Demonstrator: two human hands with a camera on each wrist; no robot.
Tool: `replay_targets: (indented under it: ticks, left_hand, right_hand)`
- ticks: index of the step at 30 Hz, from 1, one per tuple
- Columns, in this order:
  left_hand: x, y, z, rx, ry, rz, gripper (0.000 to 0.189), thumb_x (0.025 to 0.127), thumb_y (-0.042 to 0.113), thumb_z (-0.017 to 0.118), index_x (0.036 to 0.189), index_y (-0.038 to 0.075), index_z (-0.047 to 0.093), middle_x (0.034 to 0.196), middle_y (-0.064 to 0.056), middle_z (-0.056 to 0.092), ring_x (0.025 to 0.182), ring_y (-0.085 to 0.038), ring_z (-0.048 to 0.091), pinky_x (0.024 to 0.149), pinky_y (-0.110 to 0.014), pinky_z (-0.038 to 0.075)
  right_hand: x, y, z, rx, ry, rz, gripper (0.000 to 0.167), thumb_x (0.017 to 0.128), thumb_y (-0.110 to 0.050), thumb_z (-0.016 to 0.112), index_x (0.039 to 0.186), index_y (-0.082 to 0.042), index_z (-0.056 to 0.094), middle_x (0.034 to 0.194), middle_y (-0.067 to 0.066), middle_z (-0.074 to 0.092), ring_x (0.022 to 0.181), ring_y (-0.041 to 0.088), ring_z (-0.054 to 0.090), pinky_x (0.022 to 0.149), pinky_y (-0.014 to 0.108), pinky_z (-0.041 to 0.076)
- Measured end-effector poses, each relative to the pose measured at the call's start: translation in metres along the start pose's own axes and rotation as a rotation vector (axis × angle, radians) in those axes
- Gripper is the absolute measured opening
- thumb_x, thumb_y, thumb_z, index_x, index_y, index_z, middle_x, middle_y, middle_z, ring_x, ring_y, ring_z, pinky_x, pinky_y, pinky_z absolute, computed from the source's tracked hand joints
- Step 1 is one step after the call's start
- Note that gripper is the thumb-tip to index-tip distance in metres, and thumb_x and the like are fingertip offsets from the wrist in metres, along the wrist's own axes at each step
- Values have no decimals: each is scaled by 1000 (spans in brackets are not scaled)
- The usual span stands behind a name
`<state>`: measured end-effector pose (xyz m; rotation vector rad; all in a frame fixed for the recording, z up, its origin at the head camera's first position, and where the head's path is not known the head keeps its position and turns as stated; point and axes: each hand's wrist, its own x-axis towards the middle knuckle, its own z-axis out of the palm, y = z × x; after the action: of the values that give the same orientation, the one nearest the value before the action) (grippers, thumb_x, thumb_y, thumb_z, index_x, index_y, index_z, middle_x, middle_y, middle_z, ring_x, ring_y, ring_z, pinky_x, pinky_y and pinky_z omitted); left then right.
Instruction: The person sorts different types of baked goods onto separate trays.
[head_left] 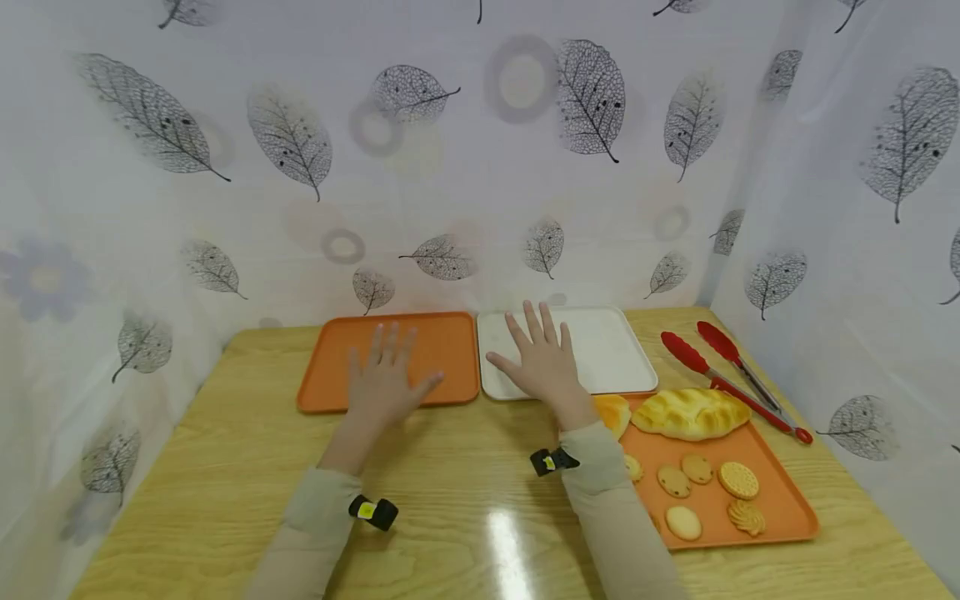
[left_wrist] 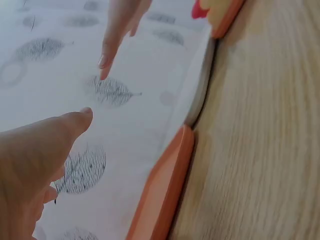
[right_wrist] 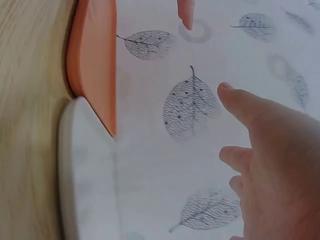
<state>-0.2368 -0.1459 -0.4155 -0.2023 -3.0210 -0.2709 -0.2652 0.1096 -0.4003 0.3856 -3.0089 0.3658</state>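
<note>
My left hand point(head_left: 382, 383) is held out with its fingers spread, over the near part of an orange tray point(head_left: 450, 358) in the head view. It holds nothing. To its right, my right hand point(head_left: 546, 358) also has its fingers spread and grips nothing; behind it lies a white tray point(head_left: 611, 350). Both wrist views show air between each hand and the trays: the left hand point(left_wrist: 35, 165) is beside the orange tray point(left_wrist: 162, 195), and the right hand point(right_wrist: 280, 160) is beside the white tray point(right_wrist: 90, 175).
At the right, a second orange tray point(head_left: 780, 517) carries a long braided bread point(head_left: 690, 414), a partly hidden bread piece point(head_left: 613, 412) and several cookies point(head_left: 738, 481). Red-tipped tongs point(head_left: 738, 383) lie beyond it. A leaf-printed curtain point(head_left: 450, 183) borders the wooden table point(head_left: 442, 508).
</note>
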Motion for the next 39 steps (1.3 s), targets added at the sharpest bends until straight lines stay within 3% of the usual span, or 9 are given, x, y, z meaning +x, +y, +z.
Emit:
replay_targets:
  ticks: [10, 19, 23, 29, 35, 39]
  left_hand:
    - [-32, 32, -14, 79, 32, 230, 92, 90, 75, 39, 159, 25, 5, 166, -4, -1, 154, -26, -5, 121, -63, -1]
    - [-56, 60, -12, 160, 91, 485, 89, 90, 75, 38, 158, 24, 14, 166, -4, 5, 154, -26, 1, 120, -65, 7]
    - [-63, 79, -1, 148, 54, 618, 86, 91, 74, 34, 158, 25, 13, 166, -2, 4, 154, -24, 0, 121, -62, 4]
    - [-68, 105, 20, 135, -29, 803, 85, 93, 73, 32, 159, 24, 12, 166, -2, 2, 154, -24, 1, 121, -61, 7]
    - [-71, 120, 37, 68, -193, 897, 83, 94, 71, 32, 159, 26, 7, 167, -2, 1, 154, -22, -3, 122, -60, 10]
    - [-71, 126, 44, 99, -267, 946, 82, 94, 73, 25, 158, 27, 6, 166, 0, 1, 154, -22, -2, 123, -58, 9]
  right_hand:
    - [-39, 38, -47, -37, 80, -58, 80, 95, -64, 44, 158, -25, 13, 167, 7, -1, 153, 30, -9, 122, 60, -4]
    - [-77, 86, -58, -43, 90, -52, 82, 95, -60, 48, 158, -22, 13, 166, 8, -6, 153, 34, -9, 119, 66, -3]
    - [-98, 107, -56, -79, 110, -38, 82, 95, -61, 48, 158, -21, 14, 166, 9, -3, 153, 37, -2, 119, 66, 1]
    - [-128, 132, -53, -72, 136, -8, 83, 95, -57, 51, 159, -21, 12, 166, 11, 0, 153, 33, -8, 120, 64, -4]
    - [-153, 158, -50, -75, 122, 38, 83, 96, -56, 49, 159, -21, 7, 165, 16, 0, 152, 31, -16, 119, 63, -11]
    - [-169, 178, -48, -70, 108, 81, 83, 97, -55, 48, 159, -20, 6, 165, 16, -3, 151, 31, -20, 117, 62, -17]
